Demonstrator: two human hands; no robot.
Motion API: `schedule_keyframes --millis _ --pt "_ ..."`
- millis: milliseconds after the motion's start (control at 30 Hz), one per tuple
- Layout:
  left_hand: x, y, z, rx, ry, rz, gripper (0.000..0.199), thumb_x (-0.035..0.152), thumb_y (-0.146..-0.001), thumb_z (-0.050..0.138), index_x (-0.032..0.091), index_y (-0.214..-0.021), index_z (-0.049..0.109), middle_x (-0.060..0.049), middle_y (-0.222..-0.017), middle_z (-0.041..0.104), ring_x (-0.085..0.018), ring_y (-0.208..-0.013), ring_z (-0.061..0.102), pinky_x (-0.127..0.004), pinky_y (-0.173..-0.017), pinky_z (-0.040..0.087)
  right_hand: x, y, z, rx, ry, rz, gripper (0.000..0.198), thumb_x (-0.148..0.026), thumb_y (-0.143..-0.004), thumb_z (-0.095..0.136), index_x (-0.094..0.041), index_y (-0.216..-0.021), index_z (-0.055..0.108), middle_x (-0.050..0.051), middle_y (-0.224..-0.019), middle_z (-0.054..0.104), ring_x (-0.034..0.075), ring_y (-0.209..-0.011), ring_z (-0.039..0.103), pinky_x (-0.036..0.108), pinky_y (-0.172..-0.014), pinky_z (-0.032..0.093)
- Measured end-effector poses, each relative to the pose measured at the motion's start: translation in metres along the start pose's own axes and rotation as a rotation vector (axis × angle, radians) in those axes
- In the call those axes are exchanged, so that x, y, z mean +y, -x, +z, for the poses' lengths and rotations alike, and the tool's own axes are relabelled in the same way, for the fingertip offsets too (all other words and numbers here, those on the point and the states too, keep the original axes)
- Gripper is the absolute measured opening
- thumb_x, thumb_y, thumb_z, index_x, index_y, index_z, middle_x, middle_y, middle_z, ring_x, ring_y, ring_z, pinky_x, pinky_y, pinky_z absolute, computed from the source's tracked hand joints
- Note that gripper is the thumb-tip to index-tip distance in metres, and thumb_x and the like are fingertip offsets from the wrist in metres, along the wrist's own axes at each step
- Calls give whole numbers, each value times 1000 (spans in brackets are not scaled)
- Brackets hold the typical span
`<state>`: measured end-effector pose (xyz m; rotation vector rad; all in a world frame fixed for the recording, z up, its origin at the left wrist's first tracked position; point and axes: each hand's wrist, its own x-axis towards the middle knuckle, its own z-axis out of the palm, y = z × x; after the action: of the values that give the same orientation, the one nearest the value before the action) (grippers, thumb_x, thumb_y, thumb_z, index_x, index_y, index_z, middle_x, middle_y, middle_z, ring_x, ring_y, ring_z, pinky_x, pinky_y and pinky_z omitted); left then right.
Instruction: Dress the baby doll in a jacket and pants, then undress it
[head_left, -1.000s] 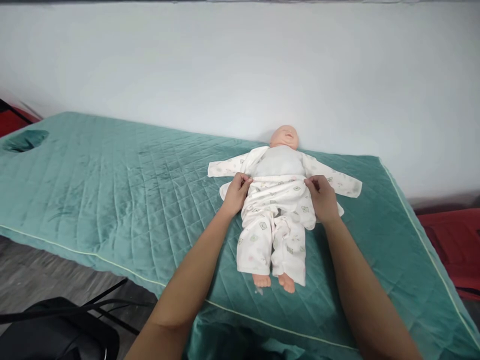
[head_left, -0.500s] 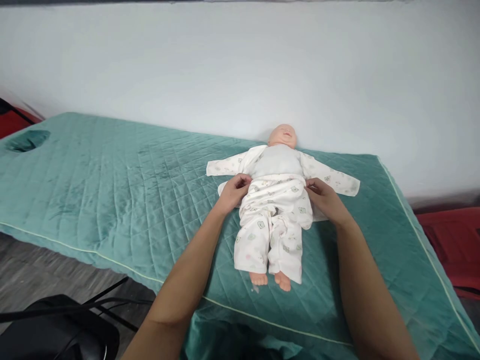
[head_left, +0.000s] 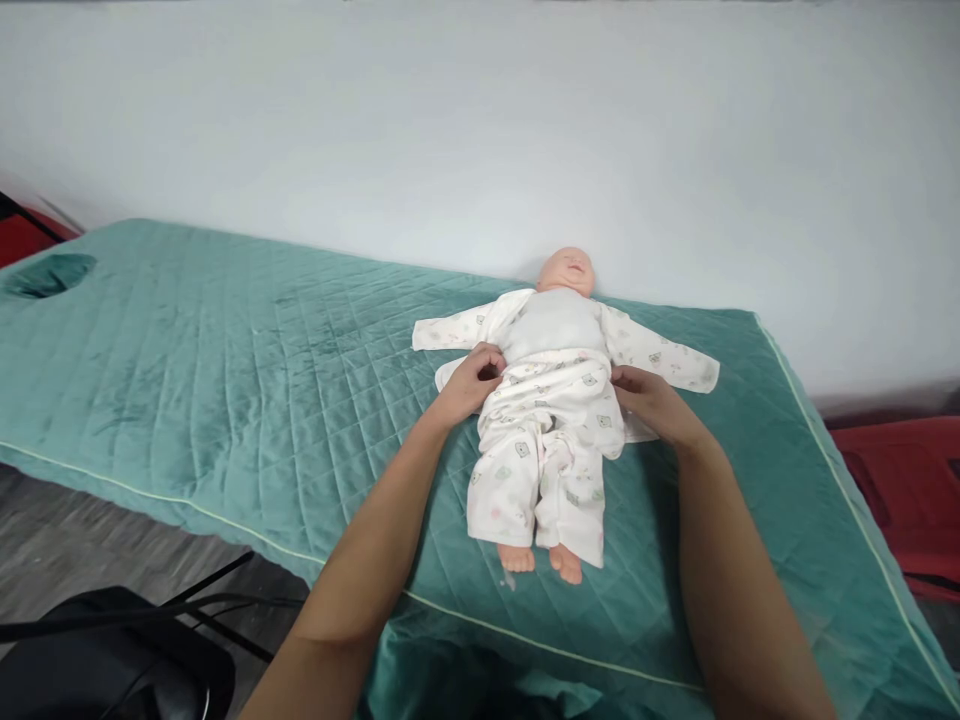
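Note:
A baby doll lies on its back with its head against the wall and its bare feet toward me. It wears a white patterned shirt, spread at both sides, and matching trousers that reach up over its belly. At the left side of the waistband, my left hand pinches the trousers with thumb and fingers. My right hand grips the other side of the waistband, its fingertips partly hidden by the cloth.
A quilted green cover drapes the long massage table, with a face hole at its far left. White wall runs behind. Red chairs stand past the right end, and a black seat is below at left.
Both hands stay at the waistband. The left fingers have curled slightly more, and the right hand has shifted very little. The doll lies as before.

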<state>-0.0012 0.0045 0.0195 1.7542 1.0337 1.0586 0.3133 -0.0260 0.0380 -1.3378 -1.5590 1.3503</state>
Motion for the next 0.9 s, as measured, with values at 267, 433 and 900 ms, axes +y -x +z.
schedule_keyframes --millis 267,433,900 --pt "2 -1 6 94 -59 -9 19 29 -83 62 19 -71 51 -3 -91 63 -15 -84 55 -28 -78 42 -3 -1 3 36 95 -3 39 -56 -81 68 -19 -74 57 -3 -68 53 12 -65 42 25 -60 32" --pt "3 -11 8 252 -146 -151 25 35 -86 60 21 -70 47 5 -61 47 -13 -62 40 -26 -63 32 4 -12 9 262 220 39 29 -45 -80 62 -22 -68 49 -5 -58 49 13 -57 41 27 -56 30" --pt "1 -63 -9 -132 -368 -221 18 6 -62 65 20 -54 57 -4 -63 62 -20 -63 53 -31 -69 37 -6 -30 9 235 683 82 12 -21 -67 59 -20 -79 61 5 -83 71 20 -77 59 29 -67 40"
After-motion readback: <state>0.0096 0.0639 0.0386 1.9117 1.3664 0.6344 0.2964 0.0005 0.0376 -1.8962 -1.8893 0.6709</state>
